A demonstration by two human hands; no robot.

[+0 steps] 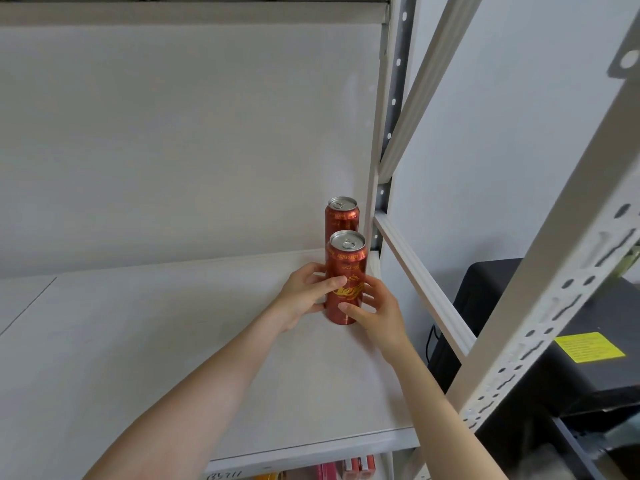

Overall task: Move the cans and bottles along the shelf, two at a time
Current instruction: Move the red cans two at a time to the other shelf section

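At the right end of the shelf [173, 341], left grip [304, 296] and right grip [375, 310] both clasp the upright near can [346, 268], with the far can [342, 216] just behind.

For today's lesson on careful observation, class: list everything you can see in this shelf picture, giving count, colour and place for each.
Front can: one, red with gold print, upright near the shelf's right end.
Rear can: one, same red, upright just behind the front one.
Shelf board: one, white, under both cans.
Frame posts: two, pale grey, perforated, at the right.
Black unit: one, black with a yellow label, right of the shelf, lower down.
Packs: several, red and pink, below the shelf's front edge.
Hands: two, left hand and right hand, both gripping the front can.
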